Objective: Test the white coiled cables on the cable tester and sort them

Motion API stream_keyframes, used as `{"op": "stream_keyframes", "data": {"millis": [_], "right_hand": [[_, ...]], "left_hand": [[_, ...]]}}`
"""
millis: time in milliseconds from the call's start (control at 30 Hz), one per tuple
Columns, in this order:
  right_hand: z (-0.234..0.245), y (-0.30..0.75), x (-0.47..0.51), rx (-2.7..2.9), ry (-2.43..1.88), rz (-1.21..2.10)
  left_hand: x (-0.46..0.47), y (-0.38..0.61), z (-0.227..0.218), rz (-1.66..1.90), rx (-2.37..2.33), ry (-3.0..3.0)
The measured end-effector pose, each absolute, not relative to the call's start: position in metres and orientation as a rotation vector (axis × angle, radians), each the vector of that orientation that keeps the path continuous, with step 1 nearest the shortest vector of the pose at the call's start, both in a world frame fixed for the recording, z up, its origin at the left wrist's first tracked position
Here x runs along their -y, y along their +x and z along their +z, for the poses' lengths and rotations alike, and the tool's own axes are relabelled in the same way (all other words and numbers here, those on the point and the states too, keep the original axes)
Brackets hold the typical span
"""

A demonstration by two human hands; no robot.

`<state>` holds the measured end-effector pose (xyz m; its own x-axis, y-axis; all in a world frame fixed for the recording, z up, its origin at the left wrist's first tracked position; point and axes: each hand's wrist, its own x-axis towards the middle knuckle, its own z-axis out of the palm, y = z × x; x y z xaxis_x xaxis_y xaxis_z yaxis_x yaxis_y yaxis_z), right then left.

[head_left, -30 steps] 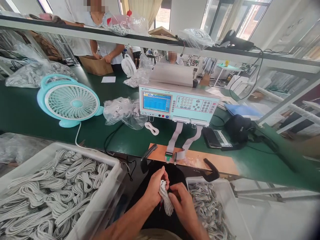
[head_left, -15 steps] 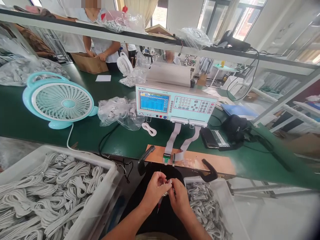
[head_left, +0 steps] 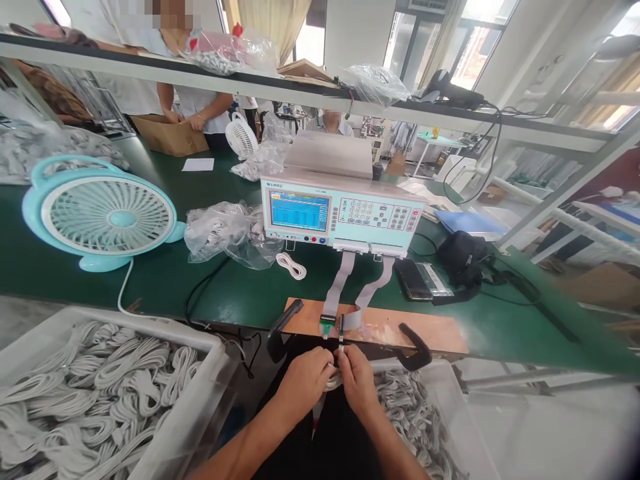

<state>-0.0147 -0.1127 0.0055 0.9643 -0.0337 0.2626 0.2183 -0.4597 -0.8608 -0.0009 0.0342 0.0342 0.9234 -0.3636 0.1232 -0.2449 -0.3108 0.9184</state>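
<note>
On our left, the big bin [head_left: 213,373] is full of pale loops of cord. Next comes our left hand [head_left: 309,375], with its fingers bent in tight, pinching one side of the cable [head_left: 333,382], though the very tips are partly hidden. The cable is between our two hands, low in front of the bench [head_left: 240,293] edge and over our dark lap. It looks off-white and wound into a small, soft bundle, and our fingers cover most of it. A small white end pokes up at the top. Just above, the green board [head_left: 327,328] hangs on one flat grey strip, and the black plug [head_left: 342,325] beside it hangs on the other. Our right hand [head_left: 357,377] pinches the white end between thumb and finger, right under the black plug. We think the step in hand is lining up that end with the plug; we cannot tell if it is in. From here, the next move seems to call for a straight, gentle push and a steady left hand. On our right, a smaller bin [head_left: 467,417] holds more loops.
</note>
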Motion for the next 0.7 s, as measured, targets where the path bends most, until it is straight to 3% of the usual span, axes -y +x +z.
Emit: {"op": "stream_keyframes", "data": {"millis": [167, 333, 567, 700], "right_hand": [[-0.002, -0.009, 0.113, 0.082, -1.941, -0.239], [-0.001, -0.007, 0.114, 0.037, -1.818, -0.194], [0.007, -0.001, 0.109, -0.196, -1.373, 0.109], [0.007, 0.001, 0.104, -0.28, -1.215, 0.123]], "left_hand": [[-0.025, 0.004, 0.014, -0.461, 0.073, 1.561], [-0.016, -0.001, -0.002, -0.431, -0.223, 1.231], [-0.025, 0.005, 0.011, -0.521, -0.038, 1.332], [-0.027, 0.014, 0.013, -0.425, 0.05, 1.444]]}}
